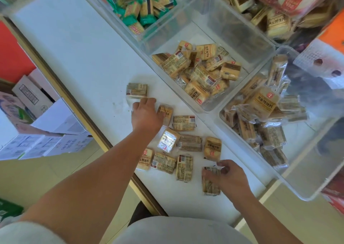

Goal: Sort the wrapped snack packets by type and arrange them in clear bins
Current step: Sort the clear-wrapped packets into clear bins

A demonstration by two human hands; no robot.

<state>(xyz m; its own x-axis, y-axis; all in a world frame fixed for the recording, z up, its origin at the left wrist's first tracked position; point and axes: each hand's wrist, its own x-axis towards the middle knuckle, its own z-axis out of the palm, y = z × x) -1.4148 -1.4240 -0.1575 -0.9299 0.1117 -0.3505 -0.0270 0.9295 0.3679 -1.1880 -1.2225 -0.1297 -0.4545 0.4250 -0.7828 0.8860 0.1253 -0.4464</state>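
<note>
Several tan wrapped snack packets (pixel 184 123) lie loose on the white table (pixel 78 53). My left hand (pixel 146 113) reaches over them, fingers bent down beside a packet (pixel 137 90) at the far left and touching another packet (pixel 165 113). My right hand (pixel 229 178) grips a packet (pixel 210 182) near the table's front edge. A clear bin (pixel 223 20) in the middle holds several tan packets (pixel 199 72). Another clear bin (pixel 307 187) at the right holds several similar packets (pixel 260 117). A bin at the top holds green-wrapped packets (pixel 141 3).
Cardboard boxes (pixel 46 124) stand on the floor to the left of the table. More snack packs (pixel 275 18) fill a bin at the top right. A white perforated basket (pixel 323 57) and an orange box (pixel 333 33) sit at the right edge.
</note>
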